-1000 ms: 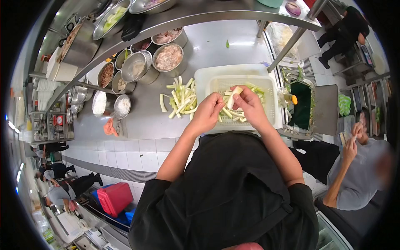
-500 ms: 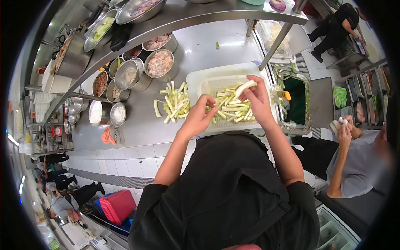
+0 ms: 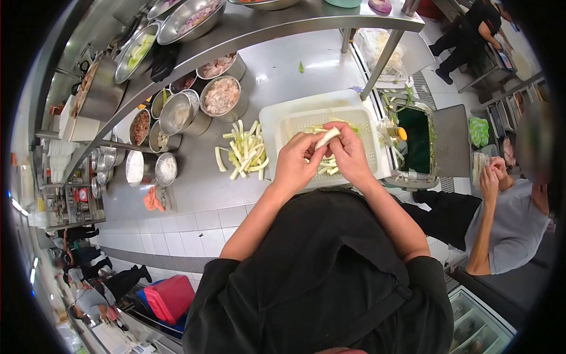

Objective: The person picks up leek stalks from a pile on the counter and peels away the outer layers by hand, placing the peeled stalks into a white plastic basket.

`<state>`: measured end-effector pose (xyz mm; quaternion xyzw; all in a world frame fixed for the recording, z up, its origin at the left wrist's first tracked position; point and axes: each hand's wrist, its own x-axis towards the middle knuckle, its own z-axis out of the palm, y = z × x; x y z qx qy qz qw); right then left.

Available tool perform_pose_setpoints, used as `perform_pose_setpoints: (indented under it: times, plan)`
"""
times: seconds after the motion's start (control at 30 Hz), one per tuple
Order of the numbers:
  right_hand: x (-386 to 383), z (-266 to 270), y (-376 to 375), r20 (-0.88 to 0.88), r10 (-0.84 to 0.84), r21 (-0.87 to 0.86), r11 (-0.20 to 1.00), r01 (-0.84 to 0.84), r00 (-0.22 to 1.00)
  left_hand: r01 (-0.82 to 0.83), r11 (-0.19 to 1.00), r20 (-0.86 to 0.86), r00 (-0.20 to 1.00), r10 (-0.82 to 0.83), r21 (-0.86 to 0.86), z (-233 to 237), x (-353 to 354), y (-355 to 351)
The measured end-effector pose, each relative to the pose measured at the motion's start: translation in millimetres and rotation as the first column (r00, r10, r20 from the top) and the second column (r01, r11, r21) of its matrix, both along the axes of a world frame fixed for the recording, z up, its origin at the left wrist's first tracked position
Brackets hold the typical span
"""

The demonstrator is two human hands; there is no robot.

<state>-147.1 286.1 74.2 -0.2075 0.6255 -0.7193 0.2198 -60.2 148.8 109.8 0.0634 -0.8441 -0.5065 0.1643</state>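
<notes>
Over a white slotted plastic basket [image 3: 371, 150] my two hands meet on one pale vegetable stalk [image 3: 328, 137]. My left hand [image 3: 296, 162] pinches its near end. My right hand [image 3: 349, 154] grips its far part from the right. Several more pale green stalk pieces [image 3: 328, 167] lie in the basket under my hands, partly hidden. A loose pile of similar cut stalks [image 3: 244, 151] rests on the steel counter just left of the basket.
Steel bowls [image 3: 221, 94] of food stand at the back left of the counter [image 3: 194, 183], beneath a steel shelf [image 3: 277, 23] with more bowls. A green-lined bin [image 3: 417, 141] sits right of the basket. A person in grey [image 3: 510, 221] works at the right.
My right hand came back down from the basket's far side with the stalk, and my left hand rose to meet it. Both hands now hold the stalk together.
</notes>
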Motion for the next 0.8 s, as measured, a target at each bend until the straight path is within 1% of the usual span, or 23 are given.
perform_pose_setpoints:
  times: [0.03,0.07,0.1,0.17,0.2,0.23,0.27,0.3,0.33,0.37,0.4,0.43,0.47,0.5,0.53,0.57,0.6,0.63,0.67,0.7,0.73,0.77,0.8]
  plan:
    - [1,3,-1,0.066,-0.017,-0.006,1.0,0.018,0.998,0.004,0.993,0.047,0.999,-0.009,0.116,-4,-1,0]
    - [1,6,-1,0.065,-0.018,-0.007,1.0,0.019,0.998,0.002,0.973,0.092,0.995,-0.024,0.23,-10,-3,-1]
    - [0,7,-1,0.09,-0.026,0.014,1.0,0.025,0.996,0.004,0.973,0.092,0.995,-0.026,0.23,-18,-4,-5]
    - [1,5,0,0.114,-0.043,0.038,0.999,0.039,0.993,0.043,0.939,0.178,0.978,-0.109,0.342,-36,-7,-15]
    - [3,-2,-2,0.117,-0.064,0.055,0.997,0.058,0.991,0.056,0.937,0.174,0.977,-0.122,0.346,-38,-8,-14]
    - [4,-13,-3,0.119,-0.092,0.074,0.994,0.083,0.989,0.077,0.991,0.103,0.991,-0.088,0.107,-39,-8,-11]
    - [6,-33,-8,0.1,-0.117,0.011,0.993,0.116,0.988,0.073,0.988,0.021,0.997,-0.071,-0.135,-41,-8,-5]
    - [9,-31,-12,0.095,-0.134,0.02,0.991,0.133,0.986,0.089,0.988,0.017,0.996,-0.087,-0.126,-47,-8,1]
    - [13,-30,-17,0.046,-0.119,-0.026,0.992,0.12,0.992,0.068,0.996,-0.021,0.998,-0.067,0.058,-54,-7,7]
    - [14,-29,-16,-0.004,-0.104,-0.072,0.992,0.104,0.995,0.049,0.97,-0.052,0.998,-0.038,0.24,-59,-7,11]
    - [11,-23,-11,-0.009,-0.118,-0.066,0.991,0.117,0.993,0.052,0.843,-0.026,0.999,-0.045,0.535,-57,-8,10]
    - [9,-11,-5,-0.059,-0.064,0.132,0.989,0.071,0.996,0.064,0.839,-0.029,0.998,-0.058,0.541,-57,-9,6]
    - [8,-3,0,-0.093,0.002,0.327,0.945,0.029,0.996,-0.034,0.799,0.015,0.999,0.031,0.6,-56,-9,0]
    - [2,-1,7,-0.093,-0.005,0.331,0.943,0.035,0.996,-0.134,0.749,0.067,0.991,0.119,0.649,-55,-8,-11]
    - [-9,-1,19,-0.335,-0.083,0.367,0.906,0.211,0.939,-0.197,0.8,0.107,0.98,0.165,0.567,-63,-2,-28]
    - [-21,-1,33,-0.556,-0.131,0.358,0.853,0.379,0.821,-0.263,0.84,0.146,0.965,0.219,0.474,-76,8,-48]
    - [-36,1,52,-0.6,-0.073,0.455,0.787,0.416,0.797,-0.272,0.841,0.15,0.962,0.228,0.467,-86,17,-70]
    - [-49,10,69,-0.743,0.093,0.556,0.637,0.535,0.662,-0.377,0.917,0.173,0.92,0.353,0.134,-96,27,-92]
    - [-58,4,86,-0.77,0.166,0.596,0.53,0.603,0.616,-0.438,0.872,0.155,0.867,0.474,-0.217,-107,39,-111]
    - [-62,-3,96,-0.783,0.243,0.618,0.412,0.67,0.573,-0.444,0.866,0.159,0.861,0.483,-0.228,-120,50,-125]
    - [-65,-7,96,-0.783,0.239,0.617,0.419,0.666,0.575,-0.494,0.814,0.157,0.817,0.554,-0.304,-134,56,-136]
    - [-69,-12,97,-0.723,0.221,0.667,0.469,0.578,0.654,-0.538,0.756,0.146,0.771,0.62,-0.373,-154,60,-149]
    - [-71,-18,96,-0.651,0.212,0.708,0.516,0.482,0.729,-0.4,0.755,0.171,0.817,0.55,-0.519,-186,69,-167]
